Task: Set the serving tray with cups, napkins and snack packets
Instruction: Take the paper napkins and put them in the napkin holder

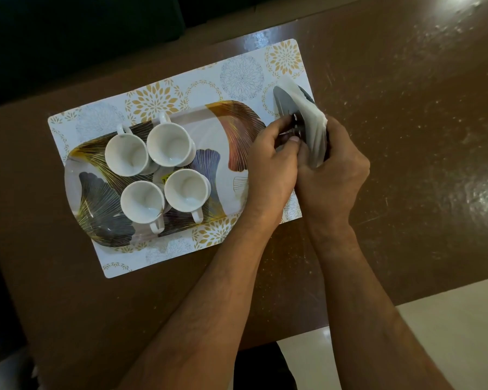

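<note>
A leaf-patterned serving tray (231,128) lies on a floral placemat (243,74). Several white cups (127,153) stand upright in a cluster on the tray's left half. At the tray's right end a grey metal napkin holder (285,101) stands with white napkins (307,119) in it. My left hand (271,161) pinches the holder's near side. My right hand (333,175) wraps around the napkins and the holder's far side. No snack packets are in view.
The brown table (406,108) stretches wide to the right and toward me. Its near right corner ends at a pale floor (448,319). Dark space lies beyond the table's far left edge.
</note>
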A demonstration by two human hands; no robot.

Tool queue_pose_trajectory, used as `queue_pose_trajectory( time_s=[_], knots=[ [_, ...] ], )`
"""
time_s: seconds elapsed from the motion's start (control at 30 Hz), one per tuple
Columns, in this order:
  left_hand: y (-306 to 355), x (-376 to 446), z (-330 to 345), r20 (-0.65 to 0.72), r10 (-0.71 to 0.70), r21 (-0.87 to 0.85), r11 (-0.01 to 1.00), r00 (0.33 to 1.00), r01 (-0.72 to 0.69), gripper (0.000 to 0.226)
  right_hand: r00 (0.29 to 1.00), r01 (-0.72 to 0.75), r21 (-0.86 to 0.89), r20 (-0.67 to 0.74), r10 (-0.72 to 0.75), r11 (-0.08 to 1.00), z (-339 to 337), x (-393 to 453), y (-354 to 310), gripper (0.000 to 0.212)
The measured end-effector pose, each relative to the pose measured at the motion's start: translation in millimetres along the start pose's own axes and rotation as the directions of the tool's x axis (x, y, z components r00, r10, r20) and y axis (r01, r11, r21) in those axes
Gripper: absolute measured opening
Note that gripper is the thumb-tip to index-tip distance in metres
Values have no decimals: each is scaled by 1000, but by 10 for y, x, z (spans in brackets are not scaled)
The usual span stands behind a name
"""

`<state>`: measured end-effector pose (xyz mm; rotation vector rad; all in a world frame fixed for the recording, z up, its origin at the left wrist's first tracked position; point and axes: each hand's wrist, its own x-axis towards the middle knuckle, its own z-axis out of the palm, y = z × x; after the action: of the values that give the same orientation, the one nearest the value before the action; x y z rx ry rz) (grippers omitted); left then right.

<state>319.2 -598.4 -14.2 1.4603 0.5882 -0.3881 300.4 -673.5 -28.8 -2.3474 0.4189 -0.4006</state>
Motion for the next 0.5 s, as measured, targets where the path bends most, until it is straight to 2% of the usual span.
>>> queue_pose_trajectory(
  time_s=[0.3, 0.5],
  knots=[
    [-3, 7, -7, 12, -1, 15, 1000, 1000, 0, 39, 1000, -2, -27, 3, 2, 1000, 9, -5, -14, 36],
    [42, -15, -43, 17, 20, 25, 999, 1000, -20, 37, 1000, 26, -79, 1, -26, 997, 2, -8, -53, 49]
  ],
)
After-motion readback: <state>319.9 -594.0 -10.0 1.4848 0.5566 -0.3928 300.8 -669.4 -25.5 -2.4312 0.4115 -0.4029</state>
